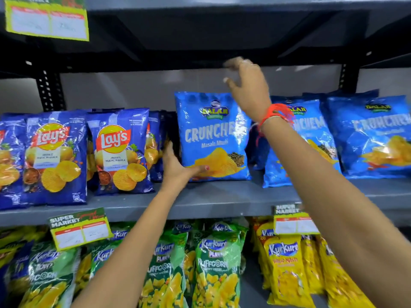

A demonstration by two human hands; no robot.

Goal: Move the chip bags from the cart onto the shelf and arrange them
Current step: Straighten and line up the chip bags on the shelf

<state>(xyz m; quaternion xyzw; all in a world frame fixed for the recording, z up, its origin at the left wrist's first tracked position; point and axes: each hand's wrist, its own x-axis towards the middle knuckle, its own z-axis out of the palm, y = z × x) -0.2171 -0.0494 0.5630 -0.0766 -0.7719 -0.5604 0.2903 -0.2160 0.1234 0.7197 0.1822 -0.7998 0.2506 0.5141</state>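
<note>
A light-blue Crunchem chip bag (213, 136) stands upright on the grey shelf (211, 201). My left hand (178, 167) grips its lower left corner, thumb across the front. My right hand (246, 85) hovers just above the bag's top right corner with fingers spread and nothing in it; a red thread circles that wrist. Two more Crunchem bags (373, 136) stand to the right, partly behind my right forearm. Dark-blue Lay's bags (120, 152) fill the shelf's left side. The cart is out of view.
The shelf above (200, 58) hangs low over the bags. Green Kurkure Puffcorn bags (218, 263) and yellow Kurkure bags (287, 267) fill the shelf below. Price tags (80, 227) hang from the shelf edges. A narrow gap separates the Lay's from the held bag.
</note>
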